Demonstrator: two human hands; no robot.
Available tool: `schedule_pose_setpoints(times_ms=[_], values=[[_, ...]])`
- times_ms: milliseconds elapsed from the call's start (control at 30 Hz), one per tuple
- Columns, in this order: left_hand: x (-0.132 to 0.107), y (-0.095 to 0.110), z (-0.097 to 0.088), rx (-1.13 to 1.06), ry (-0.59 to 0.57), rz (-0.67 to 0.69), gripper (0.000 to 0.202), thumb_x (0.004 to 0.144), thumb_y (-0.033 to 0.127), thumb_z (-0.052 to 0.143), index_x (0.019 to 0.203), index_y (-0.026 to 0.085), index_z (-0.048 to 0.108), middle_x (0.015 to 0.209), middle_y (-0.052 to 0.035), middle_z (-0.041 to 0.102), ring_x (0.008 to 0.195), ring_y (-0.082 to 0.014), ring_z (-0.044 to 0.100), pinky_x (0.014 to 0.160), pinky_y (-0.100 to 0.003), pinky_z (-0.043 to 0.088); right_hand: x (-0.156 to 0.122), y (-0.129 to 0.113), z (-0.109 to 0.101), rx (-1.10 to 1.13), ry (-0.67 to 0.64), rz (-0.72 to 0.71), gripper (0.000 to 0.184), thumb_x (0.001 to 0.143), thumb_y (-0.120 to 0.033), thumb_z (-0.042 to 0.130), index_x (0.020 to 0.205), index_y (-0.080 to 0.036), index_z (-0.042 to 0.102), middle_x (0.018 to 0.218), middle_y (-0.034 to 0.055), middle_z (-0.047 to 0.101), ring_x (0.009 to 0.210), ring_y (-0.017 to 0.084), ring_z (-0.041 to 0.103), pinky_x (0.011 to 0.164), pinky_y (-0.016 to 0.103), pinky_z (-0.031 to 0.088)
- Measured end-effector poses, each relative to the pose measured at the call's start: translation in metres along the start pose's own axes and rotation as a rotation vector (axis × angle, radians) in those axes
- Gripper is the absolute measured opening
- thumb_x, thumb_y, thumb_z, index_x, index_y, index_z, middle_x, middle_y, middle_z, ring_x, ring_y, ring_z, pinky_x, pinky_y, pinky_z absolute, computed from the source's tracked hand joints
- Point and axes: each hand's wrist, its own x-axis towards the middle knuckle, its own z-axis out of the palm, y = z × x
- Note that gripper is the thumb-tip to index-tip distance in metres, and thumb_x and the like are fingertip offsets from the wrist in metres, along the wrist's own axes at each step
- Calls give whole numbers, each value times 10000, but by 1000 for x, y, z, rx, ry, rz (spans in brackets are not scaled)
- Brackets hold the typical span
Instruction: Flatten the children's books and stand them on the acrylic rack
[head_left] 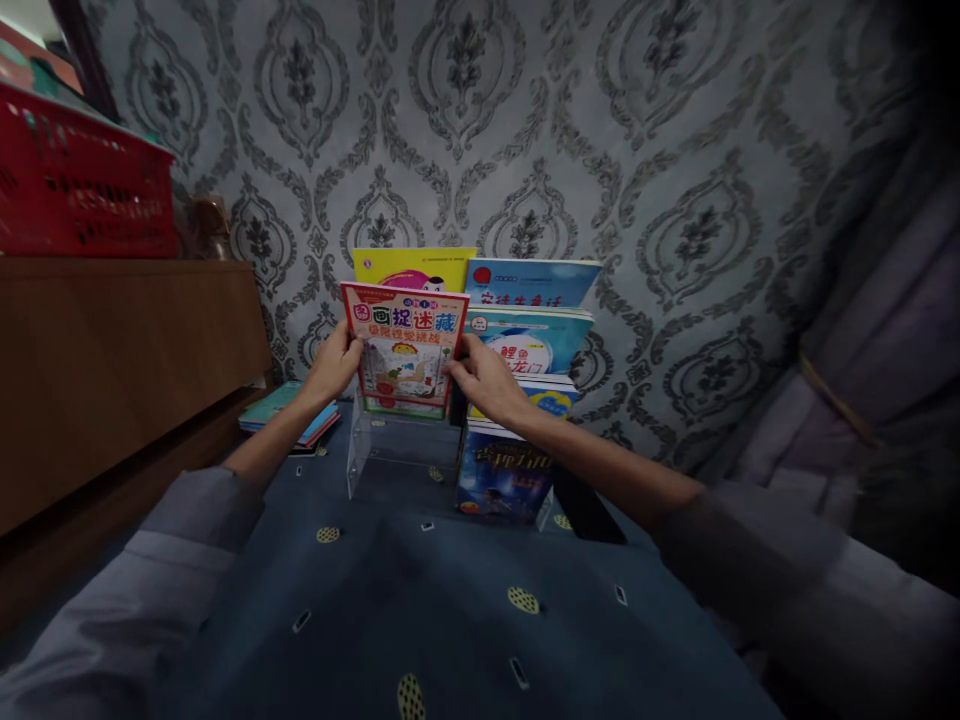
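Observation:
A red picture book [405, 350] stands upright between my two hands, its cover facing me. My left hand [334, 365] grips its left edge, fingers closed with the thumb in front. At the right edge my right hand [487, 380] pinches it the same way. The book is at a clear stepped rack [360, 455]; whether its lower edge rests on a step I cannot tell. Behind it rises a yellow book [412, 262]. The rack's right half holds a blue book [534, 280], a teal book [566, 335], and a dark blue book [499, 475] lowest in front.
A small pile of books [281, 408] lies left of the rack. Further left is a wooden cabinet [120, 370] with a red basket [90, 180] on top. A flat black object [589, 510] lies right of the rack on the dark blue patterned cloth [420, 600]. Patterned wallpaper rises behind.

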Motion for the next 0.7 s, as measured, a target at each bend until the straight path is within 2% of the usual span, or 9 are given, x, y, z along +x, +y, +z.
schedule_pose_setpoints(times_ms=[133, 267, 433, 600, 700], values=[[-4, -7, 5, 178, 10, -62, 205, 860, 238, 488, 1029, 179, 587, 933, -73, 663, 911, -274, 619, 916, -446, 497, -6, -4, -6, -13, 68, -40, 452, 867, -189, 491, 1316, -149, 513, 1183, 152, 662, 1039, 283, 648, 950, 484, 516], [-11, -19, 6, 254, 20, -93, 117, 852, 286, 535, 934, 203, 543, 851, -58, 628, 853, -259, 606, 879, -415, 491, -9, -6, -7, -17, 35, -8, 495, 865, -192, 515, 1358, -145, 509, 1218, 156, 668, 1005, 277, 671, 947, 481, 526], [-14, -23, 5, 215, 9, -122, 186, 863, 314, 520, 1008, 198, 514, 878, -71, 616, 865, -262, 599, 889, -424, 474, -11, -7, 1, 65, -9, 82, 469, 864, -179, 555, 1333, -178, 543, 1180, 122, 708, 958, 249, 699, 916, 438, 558], [-14, -25, 11, 147, 2, -102, 120, 854, 288, 484, 938, 214, 529, 880, -74, 643, 862, -263, 617, 872, -419, 485, -11, 1, 17, 166, -13, 190, 435, 843, -191, 617, 1277, -204, 579, 1083, 97, 724, 934, 239, 710, 828, 389, 600], [-13, -31, 14, 82, -1, -102, 165, 853, 293, 470, 978, 210, 541, 905, -69, 666, 885, -257, 628, 879, -416, 498, -12, 4, 23, 241, -21, 297, 419, 832, -198, 631, 1249, -197, 592, 1058, 97, 716, 908, 231, 717, 769, 355, 614]])
